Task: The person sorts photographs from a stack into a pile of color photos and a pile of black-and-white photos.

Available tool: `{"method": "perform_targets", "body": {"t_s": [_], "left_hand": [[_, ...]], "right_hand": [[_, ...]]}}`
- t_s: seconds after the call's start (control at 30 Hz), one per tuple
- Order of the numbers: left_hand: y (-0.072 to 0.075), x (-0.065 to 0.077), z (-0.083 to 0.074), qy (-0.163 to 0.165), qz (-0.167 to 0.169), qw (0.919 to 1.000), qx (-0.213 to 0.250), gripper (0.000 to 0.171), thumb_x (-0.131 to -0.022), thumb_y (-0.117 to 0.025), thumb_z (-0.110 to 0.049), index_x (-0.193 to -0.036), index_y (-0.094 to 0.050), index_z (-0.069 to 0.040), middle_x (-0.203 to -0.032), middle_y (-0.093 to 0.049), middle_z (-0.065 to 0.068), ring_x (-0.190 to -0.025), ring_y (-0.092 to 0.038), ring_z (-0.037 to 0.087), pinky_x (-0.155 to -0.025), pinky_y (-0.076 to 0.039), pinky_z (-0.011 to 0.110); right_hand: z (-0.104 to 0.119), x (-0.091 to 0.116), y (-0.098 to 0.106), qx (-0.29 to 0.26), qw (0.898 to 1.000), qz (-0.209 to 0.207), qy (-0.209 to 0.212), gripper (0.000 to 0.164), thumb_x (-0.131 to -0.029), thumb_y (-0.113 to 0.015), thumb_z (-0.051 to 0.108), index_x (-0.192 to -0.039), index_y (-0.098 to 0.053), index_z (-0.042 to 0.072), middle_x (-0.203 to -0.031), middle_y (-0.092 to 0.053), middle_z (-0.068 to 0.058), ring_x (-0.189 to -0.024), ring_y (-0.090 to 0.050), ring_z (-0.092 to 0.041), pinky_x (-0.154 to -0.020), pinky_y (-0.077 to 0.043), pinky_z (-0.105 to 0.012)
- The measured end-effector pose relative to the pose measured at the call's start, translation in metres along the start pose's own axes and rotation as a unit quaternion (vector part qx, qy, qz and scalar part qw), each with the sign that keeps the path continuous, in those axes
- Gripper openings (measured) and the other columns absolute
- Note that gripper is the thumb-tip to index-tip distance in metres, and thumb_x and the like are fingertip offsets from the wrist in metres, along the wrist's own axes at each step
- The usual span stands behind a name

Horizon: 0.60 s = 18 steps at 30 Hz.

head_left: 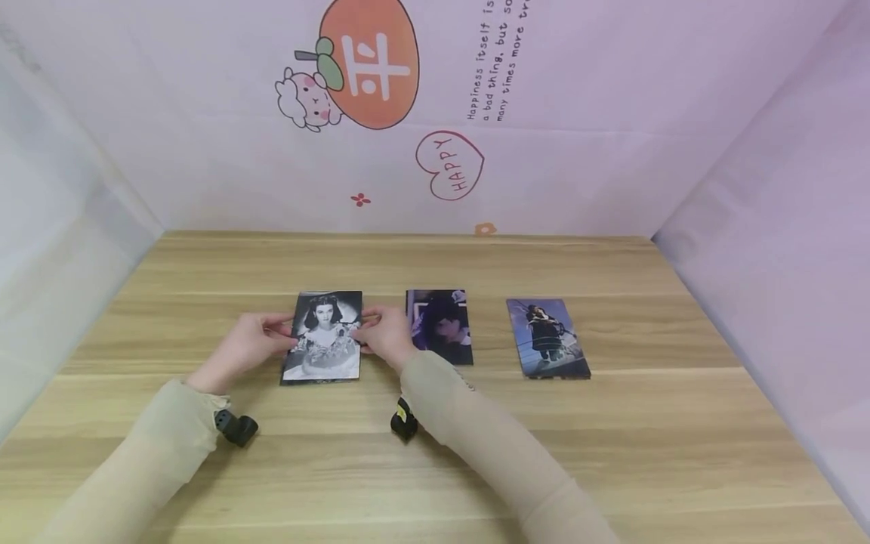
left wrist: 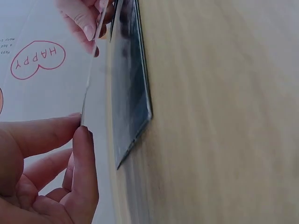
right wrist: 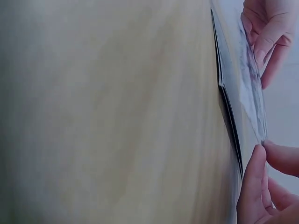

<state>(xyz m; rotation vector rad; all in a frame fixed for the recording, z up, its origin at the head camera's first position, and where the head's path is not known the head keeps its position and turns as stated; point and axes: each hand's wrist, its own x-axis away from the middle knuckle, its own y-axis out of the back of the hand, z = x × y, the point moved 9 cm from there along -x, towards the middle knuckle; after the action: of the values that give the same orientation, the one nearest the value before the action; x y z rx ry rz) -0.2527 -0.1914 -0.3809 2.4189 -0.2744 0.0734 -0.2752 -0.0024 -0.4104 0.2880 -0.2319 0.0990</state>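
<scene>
A black-and-white photo card [head_left: 326,344] of a dark-haired figure is held level by its two side edges. My left hand [head_left: 243,346] pinches its left edge between thumb and fingers, and my right hand [head_left: 386,338] pinches the right edge. Both wrist views show the card raised, with a gap under it. Below lies a dark stack of cards [left wrist: 133,93] on the table, mostly covered by the held card in the head view. Close to the right hand is a purple-toned photo card [head_left: 440,321], partly hidden by that wrist.
Farther right, a blue-toned photo card [head_left: 549,340] of a standing figure lies slightly turned on the wooden table [head_left: 652,431]. Small black devices [head_left: 236,428] sit at both wrists. A white printed cloth [head_left: 578,151] rises behind the table, and pale cloth walls stand at the sides.
</scene>
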Motion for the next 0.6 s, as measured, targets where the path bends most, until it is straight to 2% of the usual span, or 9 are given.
{"method": "perform_targets", "body": {"t_s": [0.2, 0.37, 0.6], "left_hand": [[0.0025, -0.0006, 0.0033, -0.003, 0.005, 0.9996, -0.026, 0.057, -0.08, -0.068, -0.005, -0.13, -0.046, 0.013, -0.101, -0.067, 0.026, -0.084, -0.066, 0.023, -0.069, -0.052, 0.019], [0.0019, 0.0003, 0.0051, -0.003, 0.009, 0.9994, -0.033, 0.059, -0.079, -0.07, -0.005, -0.129, -0.047, 0.015, -0.097, -0.068, 0.024, -0.083, -0.064, 0.018, -0.069, -0.051, 0.018], [-0.0018, 0.0, 0.0032, -0.005, 0.015, 0.9989, -0.044, 0.064, -0.077, -0.073, -0.008, -0.129, -0.046, 0.016, -0.094, -0.068, 0.022, -0.078, -0.061, 0.011, -0.067, -0.05, 0.018]], "right_hand": [[0.001, 0.0015, -0.0064, 0.013, 1.0, 0.003, 0.007, 0.041, -0.075, -0.074, -0.005, -0.114, -0.062, -0.006, -0.086, -0.068, -0.015, -0.064, -0.063, -0.013, -0.053, -0.055, -0.021], [0.0049, 0.0012, -0.0093, 0.053, 0.998, 0.006, 0.028, 0.041, -0.074, -0.075, -0.003, -0.113, -0.062, -0.007, -0.086, -0.069, -0.015, -0.065, -0.064, -0.015, -0.054, -0.054, -0.02], [0.0046, -0.0013, -0.009, 0.097, 0.995, 0.005, 0.029, 0.041, -0.074, -0.076, 0.001, -0.112, -0.063, -0.006, -0.089, -0.071, -0.015, -0.063, -0.067, -0.017, -0.053, -0.053, -0.019]]}}
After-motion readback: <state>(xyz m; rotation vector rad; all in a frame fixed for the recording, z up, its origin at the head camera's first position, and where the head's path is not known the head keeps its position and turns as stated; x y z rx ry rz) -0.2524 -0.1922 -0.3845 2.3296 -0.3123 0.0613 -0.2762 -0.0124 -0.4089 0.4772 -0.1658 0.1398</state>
